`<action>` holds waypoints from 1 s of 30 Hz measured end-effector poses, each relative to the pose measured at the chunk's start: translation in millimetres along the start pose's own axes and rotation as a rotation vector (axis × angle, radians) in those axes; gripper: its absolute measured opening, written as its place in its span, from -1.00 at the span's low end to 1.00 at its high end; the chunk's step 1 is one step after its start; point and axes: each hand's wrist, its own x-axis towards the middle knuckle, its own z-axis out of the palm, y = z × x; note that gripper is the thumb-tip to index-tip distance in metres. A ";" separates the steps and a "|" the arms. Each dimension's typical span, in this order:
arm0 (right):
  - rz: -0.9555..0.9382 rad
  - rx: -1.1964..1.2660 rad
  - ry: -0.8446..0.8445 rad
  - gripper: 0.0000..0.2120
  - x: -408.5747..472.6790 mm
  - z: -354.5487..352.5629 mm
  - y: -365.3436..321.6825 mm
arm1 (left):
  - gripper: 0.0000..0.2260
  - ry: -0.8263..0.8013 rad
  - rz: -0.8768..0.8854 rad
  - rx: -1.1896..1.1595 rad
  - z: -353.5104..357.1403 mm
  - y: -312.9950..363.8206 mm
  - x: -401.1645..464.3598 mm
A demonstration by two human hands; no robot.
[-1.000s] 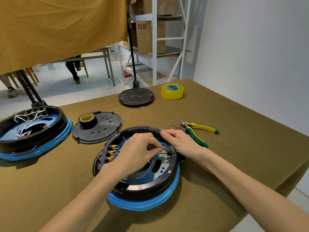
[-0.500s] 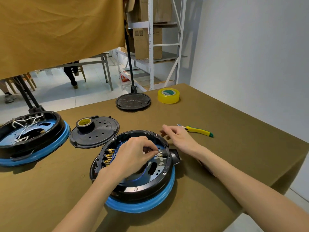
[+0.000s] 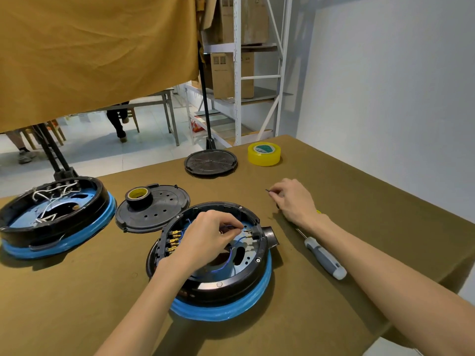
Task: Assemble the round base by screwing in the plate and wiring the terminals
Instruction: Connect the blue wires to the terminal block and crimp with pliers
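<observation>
The round base (image 3: 218,283), a black shell on a blue ring, lies open in front of me. Brass terminals (image 3: 173,240) line its left inner wall. My left hand (image 3: 205,237) reaches inside and pinches a thin blue wire (image 3: 232,227) close to the connector on the right rim (image 3: 253,233). My right hand (image 3: 293,199) rests on the table to the right of the base, with its fingertips pinching a small dark part (image 3: 268,191). The perforated black plate (image 3: 159,214) lies behind the base on the left, with a black tape roll (image 3: 138,196) on it.
A grey-handled screwdriver (image 3: 325,260) lies right of the base, under my right forearm. A second open base (image 3: 51,214) with white wires sits at far left. A black disc (image 3: 210,163) and a yellow tape roll (image 3: 264,153) are at the back. The table edge runs along the right.
My right hand left the base's right rim and moved out over the table, covering the yellow-green pliers. My left hand stayed inside the base on the wire.
</observation>
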 end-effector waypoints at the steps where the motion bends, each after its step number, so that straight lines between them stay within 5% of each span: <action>1: 0.002 0.061 0.039 -0.80 0.1 -5.2 -1.3 | -0.88 -0.002 -0.007 0.004 -0.4 0.5 0.2; 5: 0.006 0.183 0.117 -0.85 2.3 -18.5 -9.4 | -0.90 -0.001 -0.021 0.011 1.6 -0.2 -1.1; 12: 0.124 0.664 -0.061 -0.88 -8.7 -26.4 -45.4 | -0.90 -0.052 -0.025 -0.007 0.8 1.9 -1.0; 19: 0.159 0.921 -0.371 -0.83 -31.5 -36.4 -74.6 | -0.77 0.306 0.137 -0.132 -26.0 10.6 -9.2; 22: 0.200 1.009 -0.428 -0.85 -33.5 -39.7 -80.9 | -0.72 0.225 0.334 -0.128 -35.8 20.6 -18.0; 30: 0.278 1.106 -0.493 -0.84 -45.2 -39.5 -85.3 | -0.80 0.144 0.398 -0.067 -27.8 27.8 -27.6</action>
